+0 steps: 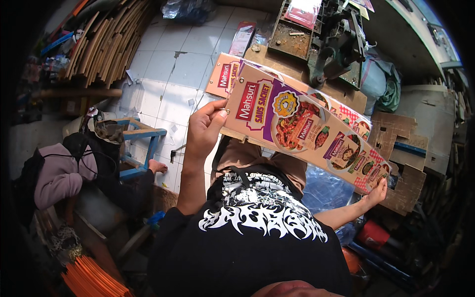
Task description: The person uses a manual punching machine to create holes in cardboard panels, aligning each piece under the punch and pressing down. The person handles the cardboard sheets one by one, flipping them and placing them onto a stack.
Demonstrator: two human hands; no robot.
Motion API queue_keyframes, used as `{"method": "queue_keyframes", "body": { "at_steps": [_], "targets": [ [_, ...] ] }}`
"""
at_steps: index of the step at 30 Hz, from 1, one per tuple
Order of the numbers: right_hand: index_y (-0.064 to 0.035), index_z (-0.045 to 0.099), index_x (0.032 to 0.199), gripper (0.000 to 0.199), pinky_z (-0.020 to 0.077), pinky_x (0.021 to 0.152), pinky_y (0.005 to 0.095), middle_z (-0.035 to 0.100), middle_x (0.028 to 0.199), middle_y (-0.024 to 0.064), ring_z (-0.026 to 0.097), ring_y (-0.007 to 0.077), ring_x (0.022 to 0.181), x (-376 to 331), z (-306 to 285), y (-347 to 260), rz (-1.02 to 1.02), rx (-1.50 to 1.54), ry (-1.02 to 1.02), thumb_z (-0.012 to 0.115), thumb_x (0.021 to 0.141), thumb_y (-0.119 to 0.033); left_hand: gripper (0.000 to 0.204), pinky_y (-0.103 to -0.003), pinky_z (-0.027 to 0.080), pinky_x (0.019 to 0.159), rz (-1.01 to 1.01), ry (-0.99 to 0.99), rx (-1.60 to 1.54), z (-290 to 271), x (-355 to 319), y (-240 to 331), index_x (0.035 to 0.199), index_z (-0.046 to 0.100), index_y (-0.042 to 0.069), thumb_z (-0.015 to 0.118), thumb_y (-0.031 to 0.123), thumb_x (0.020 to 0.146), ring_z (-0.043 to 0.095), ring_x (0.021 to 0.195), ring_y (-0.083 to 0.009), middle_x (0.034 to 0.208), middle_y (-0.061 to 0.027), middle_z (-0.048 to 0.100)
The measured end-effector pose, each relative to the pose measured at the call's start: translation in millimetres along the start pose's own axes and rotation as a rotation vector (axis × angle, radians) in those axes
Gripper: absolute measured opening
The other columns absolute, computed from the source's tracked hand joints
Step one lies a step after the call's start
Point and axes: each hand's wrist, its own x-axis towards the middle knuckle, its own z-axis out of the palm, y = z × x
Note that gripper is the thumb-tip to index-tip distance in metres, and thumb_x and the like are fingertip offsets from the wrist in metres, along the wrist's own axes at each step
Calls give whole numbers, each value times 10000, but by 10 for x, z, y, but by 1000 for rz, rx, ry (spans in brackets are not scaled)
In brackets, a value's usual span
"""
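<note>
A long printed display board [307, 131], peach and purple with food pictures, is held slanting in front of me. Small metal eyelets show at its left-end corners. My left hand [205, 126] pinches the left edge, thumb on top beside the lower eyelet. At the lower right corner, the fingers of my right hand [374, 194] are closed on the same board. Behind it, a second board [220, 76] of the same print sticks out on the far side, partly hidden by the held one. Beyond both stands a dark metal press-like machine [339, 54].
Wooden boards [269, 57] support the machine. Cut cardboard [403, 183] and a stuffed sack [376, 79] lie to the right. At left, a person in a mauve top [62, 171] sits near a blue stool [148, 141]. Stacked brown sheets [106, 47] lean far left; orange strips [91, 279] lie near left.
</note>
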Motion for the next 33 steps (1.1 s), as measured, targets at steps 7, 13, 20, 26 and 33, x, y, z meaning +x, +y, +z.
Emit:
{"method": "queue_keyframes", "body": {
  "at_steps": [7, 13, 20, 26, 33],
  "targets": [
    [46, 602, 1121, 292, 509, 810, 269, 649, 1028, 99, 622, 149, 902, -23, 40, 23, 18, 15, -2, 608, 943, -185, 303, -206, 471, 766, -20, 60, 59, 0, 7, -68, 1177, 544, -111, 500, 60, 931, 626, 832, -76, 913, -123, 701],
    [43, 600, 1114, 252, 514, 778, 250, 660, 993, 78, 622, 125, 872, -89, 100, 62, 71, -31, -143, 578, 961, -155, 222, -210, 473, 701, -54, 127, 203, -167, 0, -317, 1069, 573, -85, 550, 97, 944, 607, 800, -65, 872, -96, 693],
    [40, 614, 1131, 286, 508, 769, 253, 663, 1006, 76, 612, 119, 881, -362, 35, 309, 176, -239, -287, 603, 950, -181, 196, -216, 462, 688, -244, 140, 322, -626, -237, -914, 1041, 599, -68, 568, 94, 934, 580, 763, -63, 849, -65, 672],
    [47, 597, 1177, 315, 509, 790, 257, 660, 1035, 92, 619, 128, 909, -337, 731, 7, 134, -144, -277, 604, 946, -166, 248, -245, 475, 713, -65, 241, 403, -637, 197, -722, 1067, 615, -62, 583, 145, 935, 585, 779, -94, 875, -63, 664],
    [74, 585, 1191, 355, 497, 812, 263, 662, 1050, 103, 619, 135, 922, 154, 1381, 105, 10, -150, -428, 627, 927, -161, 378, -343, 495, 827, 59, 267, 805, -720, 994, -754, 1094, 636, -48, 646, 261, 877, 636, 939, -242, 1087, -171, 653]
  ]
}}
